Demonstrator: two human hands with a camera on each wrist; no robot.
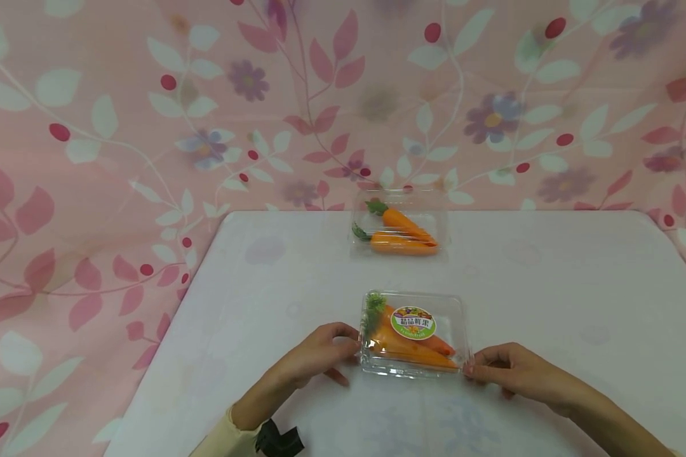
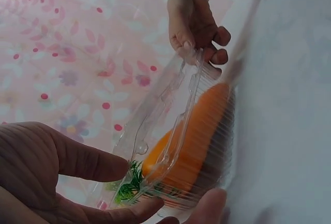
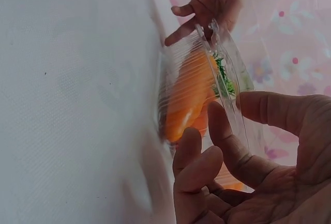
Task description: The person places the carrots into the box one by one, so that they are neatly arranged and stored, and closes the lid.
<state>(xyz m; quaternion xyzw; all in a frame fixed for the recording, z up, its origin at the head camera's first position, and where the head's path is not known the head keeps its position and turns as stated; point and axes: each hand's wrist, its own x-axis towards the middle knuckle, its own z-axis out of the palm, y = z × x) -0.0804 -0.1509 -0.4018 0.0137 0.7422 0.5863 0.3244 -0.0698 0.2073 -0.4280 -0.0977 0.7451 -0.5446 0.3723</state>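
A clear plastic box point(image 1: 456, 311) with a round fruit label point(image 1: 413, 324) on its lid lies before me in the head view. Inside are orange carrots point(image 1: 397, 346) with green tops point(image 1: 374, 304) at the left. My left hand point(image 1: 322, 352) pinches the box's left edge, its thumb at the rim in the left wrist view. At the front right corner, my right hand point(image 1: 517, 371) pinches the rim between thumb point(image 3: 274, 111) and index finger, its other fingers curled below. The lid lies over the base, their rims close together in the right wrist view.
Farther back on the white table point(image 1: 549, 273) stands a second clear box point(image 1: 443, 222), without a label, holding two carrots point(image 1: 406, 244). A pink floral cloth point(image 1: 331, 95) hangs behind the table's far edge. Something black point(image 1: 279, 439) sits at my left wrist.
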